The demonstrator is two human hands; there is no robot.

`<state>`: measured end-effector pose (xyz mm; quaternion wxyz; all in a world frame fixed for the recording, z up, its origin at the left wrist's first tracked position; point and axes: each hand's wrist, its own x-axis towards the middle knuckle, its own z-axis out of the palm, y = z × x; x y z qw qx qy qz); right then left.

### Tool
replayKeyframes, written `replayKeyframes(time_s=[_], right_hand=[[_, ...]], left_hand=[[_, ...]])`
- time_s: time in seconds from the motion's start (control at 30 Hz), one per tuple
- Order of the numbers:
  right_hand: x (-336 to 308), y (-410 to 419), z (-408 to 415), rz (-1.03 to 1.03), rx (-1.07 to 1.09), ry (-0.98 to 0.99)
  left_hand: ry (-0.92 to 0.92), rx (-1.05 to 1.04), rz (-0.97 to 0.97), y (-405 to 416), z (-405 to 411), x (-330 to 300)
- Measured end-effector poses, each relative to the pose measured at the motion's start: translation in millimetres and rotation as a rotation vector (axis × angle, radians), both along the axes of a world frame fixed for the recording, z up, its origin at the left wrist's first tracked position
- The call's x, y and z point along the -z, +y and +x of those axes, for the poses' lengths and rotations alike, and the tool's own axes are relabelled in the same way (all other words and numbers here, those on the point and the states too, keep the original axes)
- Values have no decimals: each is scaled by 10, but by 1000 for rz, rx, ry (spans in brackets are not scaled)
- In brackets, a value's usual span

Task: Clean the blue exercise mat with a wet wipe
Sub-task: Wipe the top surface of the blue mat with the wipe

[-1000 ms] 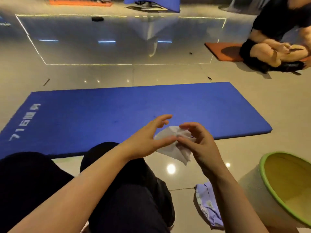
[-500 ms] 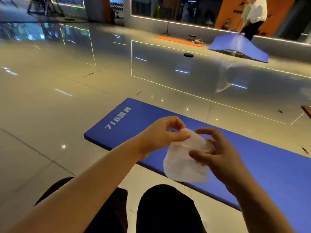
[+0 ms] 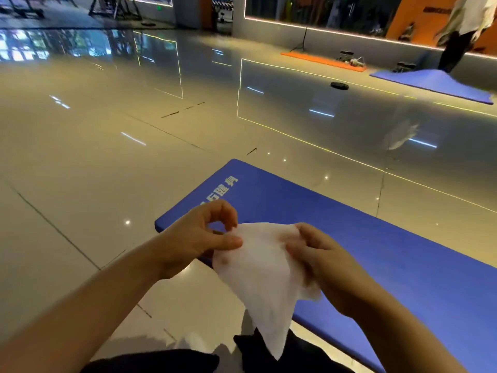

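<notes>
A blue exercise mat (image 3: 390, 246) with white lettering near its left end lies on the glossy tiled floor in front of me, running from centre to lower right. A white wet wipe (image 3: 265, 275) hangs spread out in the air above the mat's near left edge. My left hand (image 3: 199, 235) pinches the wipe's upper left corner between thumb and fingers. My right hand (image 3: 320, 262) grips the wipe's right edge, fingers curled into the fabric. The wipe's lower tip dangles over my dark-clad knees.
Shiny beige floor tiles (image 3: 80, 170) stretch to the left and ahead. Far right lies a second blue mat (image 3: 435, 82) with a person (image 3: 462, 30) standing at it. An orange mat (image 3: 322, 61), small equipment and a black disc (image 3: 339, 85) sit near the back wall.
The wipe has been unfolded from a crumpled wad into a wide hanging sheet. The view has swung left, so the mat's lettered left end now lies ahead and the green-rimmed bin is gone.
</notes>
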<state>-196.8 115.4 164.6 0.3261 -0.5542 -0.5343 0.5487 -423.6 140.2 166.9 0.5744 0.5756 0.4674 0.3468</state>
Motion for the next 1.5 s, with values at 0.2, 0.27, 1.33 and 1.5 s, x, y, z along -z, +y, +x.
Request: replayKeyframes(time_s=[0.2,0.27,1.33,1.5], right_hand=[[117,511,-96,-1,41,35],[108,701,-80,34,70,9],[-311,2783,-1072,206,-54,-289],[-174,2697,-993,158,189,-137]], left_hand=[[209,-71,-65,280,-52,91],[304,-113,-49,400,-125,52],[126,-265,364,2856,-755,-193],[163,-211,389,3002,-761,-107]])
